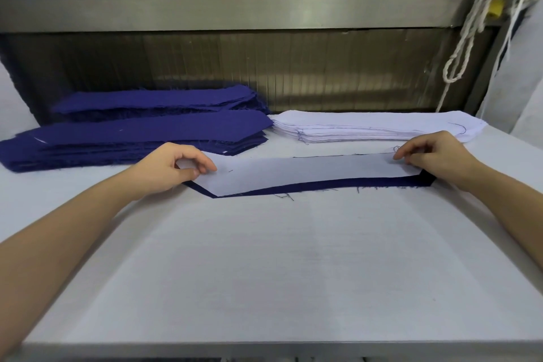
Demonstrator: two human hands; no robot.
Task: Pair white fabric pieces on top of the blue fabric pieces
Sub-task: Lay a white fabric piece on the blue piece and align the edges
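A long white fabric piece [296, 173] lies on top of a blue fabric piece [317, 186] in the middle of the table; the blue shows as a strip along the near edge and at both ends. My left hand [173, 169] pinches the white piece's left end between thumb and fingers. My right hand [432, 156] pinches its right end. Behind on the left lie two stacks of blue pieces [141, 132]. A stack of white pieces [370, 126] lies behind on the right.
The white padded table [279, 258] stretches toward me, with a metal front edge [264, 350]. A metal machine panel [293, 73] rises behind the stacks. White cords [470, 29] hang at the upper right.
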